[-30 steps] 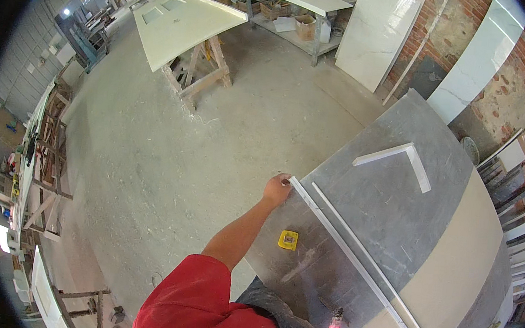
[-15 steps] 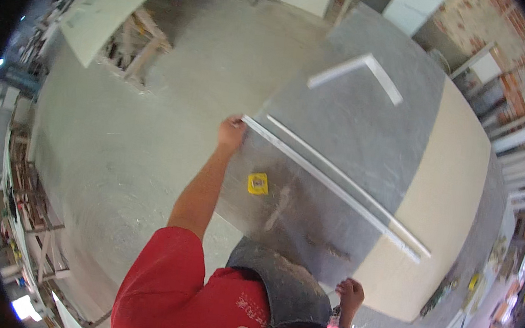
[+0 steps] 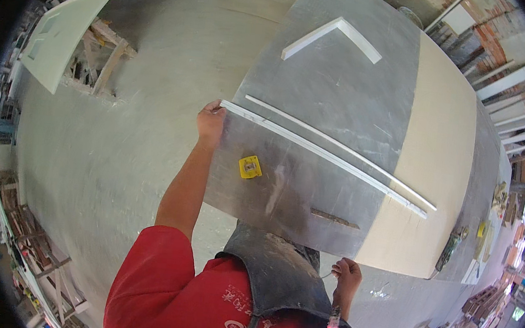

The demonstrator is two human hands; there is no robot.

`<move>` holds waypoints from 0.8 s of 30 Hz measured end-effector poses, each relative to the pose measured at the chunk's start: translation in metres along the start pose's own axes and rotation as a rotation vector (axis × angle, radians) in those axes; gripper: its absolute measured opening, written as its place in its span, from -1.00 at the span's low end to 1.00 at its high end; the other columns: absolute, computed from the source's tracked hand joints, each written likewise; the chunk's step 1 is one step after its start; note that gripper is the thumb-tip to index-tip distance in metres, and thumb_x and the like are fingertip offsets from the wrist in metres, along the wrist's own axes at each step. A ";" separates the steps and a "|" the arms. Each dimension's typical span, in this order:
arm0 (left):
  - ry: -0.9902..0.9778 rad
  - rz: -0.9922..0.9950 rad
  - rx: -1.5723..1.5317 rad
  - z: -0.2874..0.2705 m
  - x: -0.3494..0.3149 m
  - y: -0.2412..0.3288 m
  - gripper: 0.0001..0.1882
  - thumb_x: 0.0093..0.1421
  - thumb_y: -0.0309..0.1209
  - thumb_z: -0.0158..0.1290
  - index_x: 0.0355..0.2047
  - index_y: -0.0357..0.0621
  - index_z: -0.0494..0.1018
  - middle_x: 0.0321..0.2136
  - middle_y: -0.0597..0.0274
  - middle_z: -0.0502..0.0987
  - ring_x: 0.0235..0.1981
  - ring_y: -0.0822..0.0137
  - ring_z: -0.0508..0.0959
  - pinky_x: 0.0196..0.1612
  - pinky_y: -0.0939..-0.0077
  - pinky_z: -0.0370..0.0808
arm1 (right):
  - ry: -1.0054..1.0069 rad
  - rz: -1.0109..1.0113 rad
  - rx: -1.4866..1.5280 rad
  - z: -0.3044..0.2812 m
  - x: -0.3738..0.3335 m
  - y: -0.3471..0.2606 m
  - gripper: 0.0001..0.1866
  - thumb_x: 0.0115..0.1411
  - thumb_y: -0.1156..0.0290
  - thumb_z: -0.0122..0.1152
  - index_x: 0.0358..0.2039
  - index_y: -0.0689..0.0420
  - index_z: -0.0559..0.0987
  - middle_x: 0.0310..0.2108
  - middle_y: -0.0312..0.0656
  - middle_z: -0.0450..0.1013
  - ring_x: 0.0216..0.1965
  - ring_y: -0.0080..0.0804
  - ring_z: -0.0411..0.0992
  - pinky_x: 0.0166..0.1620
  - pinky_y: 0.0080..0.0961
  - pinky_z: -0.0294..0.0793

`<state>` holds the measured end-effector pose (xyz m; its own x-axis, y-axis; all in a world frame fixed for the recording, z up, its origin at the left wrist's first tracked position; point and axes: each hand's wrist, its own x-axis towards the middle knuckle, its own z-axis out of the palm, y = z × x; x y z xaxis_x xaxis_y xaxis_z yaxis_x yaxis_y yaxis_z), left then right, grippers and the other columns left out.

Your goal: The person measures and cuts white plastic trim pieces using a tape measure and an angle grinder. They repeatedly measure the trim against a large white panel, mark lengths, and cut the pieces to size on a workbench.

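My left hand point(image 3: 211, 123) is closed on the left end of a long white strip point(image 3: 323, 158), which lies slantwise across the grey tabletop point(image 3: 357, 100). Just beyond it, nearly parallel, is a thinner white rod point(image 3: 339, 151). Close to my body, at the table's near edge, my right hand point(image 3: 346, 278) is closed in a pinch; a thin pale line shows at its fingertips, too small to name. A yellow square tape measure point(image 3: 250, 167) rests on the near part of the table, with a narrow dark bar point(image 3: 335, 218) to its right.
Farther off on the table lies a white L-shaped piece point(image 3: 338, 37). A cream panel point(image 3: 438, 143) covers the right part. At the far left, a pale board point(image 3: 66, 37) rests on a wooden trestle point(image 3: 109, 61). Stacked timber point(image 3: 32, 221) lines the left side.
The whole view has shifted and turned slightly, and the dark bar shows more clearly. My left hand stays on the strip's end; my right hand remains pinched near my body.
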<state>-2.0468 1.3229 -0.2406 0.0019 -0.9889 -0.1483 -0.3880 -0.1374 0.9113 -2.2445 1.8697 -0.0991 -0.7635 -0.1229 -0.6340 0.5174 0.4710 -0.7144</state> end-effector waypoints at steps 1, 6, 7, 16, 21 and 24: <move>0.018 0.045 0.071 -0.001 -0.001 0.002 -0.51 0.18 -0.44 0.23 0.14 -0.30 0.54 -0.15 0.08 0.69 -0.16 0.33 0.65 -0.04 0.42 0.57 | -0.005 -0.026 0.001 0.000 -0.003 0.003 -0.75 0.28 0.44 0.27 -0.12 0.34 0.60 -0.36 -0.13 0.59 -0.38 -0.37 0.60 -0.31 -0.49 0.60; -0.068 0.511 0.462 -0.008 -0.052 0.022 -0.43 0.15 -0.32 0.27 0.16 -0.26 0.49 0.08 -0.07 0.56 0.04 0.02 0.58 0.11 0.19 0.52 | 0.059 -0.023 0.067 0.008 -0.027 0.019 -0.79 0.27 0.46 0.27 -0.14 0.31 0.61 -0.36 -0.17 0.59 -0.38 -0.40 0.60 -0.31 -0.51 0.59; -0.223 0.656 0.497 -0.007 -0.071 0.027 -0.42 0.13 -0.29 0.28 0.14 -0.25 0.50 0.12 -0.07 0.52 0.06 -0.06 0.55 0.14 0.14 0.50 | 0.073 -0.019 0.078 0.011 -0.033 0.022 -0.80 0.27 0.47 0.27 -0.14 0.30 0.61 -0.36 -0.17 0.59 -0.38 -0.41 0.59 -0.31 -0.51 0.59; -0.816 0.447 0.484 -0.068 -0.166 0.075 -0.49 0.14 -0.30 0.31 0.09 -0.19 0.53 0.00 0.01 0.55 0.06 0.08 0.55 0.09 0.23 0.53 | -0.059 -0.154 0.278 0.087 -0.131 0.054 -0.85 0.31 0.48 0.29 -0.16 0.26 0.63 -0.36 -0.23 0.59 -0.35 -0.45 0.58 -0.23 -0.51 0.60; -1.100 -0.425 -0.288 -0.205 -0.230 0.073 -0.56 0.27 -0.38 0.23 0.14 -0.19 0.48 -0.03 0.15 0.56 -0.05 0.32 0.60 -0.01 0.40 0.58 | -0.424 -0.688 -0.158 0.202 -0.212 0.034 -0.25 0.13 0.47 0.46 0.31 0.25 0.34 0.24 0.05 0.41 0.20 -0.08 0.45 0.11 -0.28 0.56; -1.144 -0.525 -0.522 -0.292 -0.247 0.069 -0.53 0.30 -0.38 0.21 0.19 -0.23 0.42 -0.03 0.13 0.57 -0.02 0.31 0.59 0.08 0.36 0.55 | -0.538 -1.031 -0.473 0.268 -0.262 0.016 -0.14 0.07 0.45 0.47 0.37 0.23 0.28 0.23 0.14 0.40 0.24 0.11 0.40 0.17 -0.14 0.51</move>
<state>-1.8049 1.5417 -0.0290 -0.8170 -0.2507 -0.5192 -0.1868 -0.7368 0.6498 -1.9330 1.6747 -0.0239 -0.4180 -0.9078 0.0355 -0.4997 0.1971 -0.8435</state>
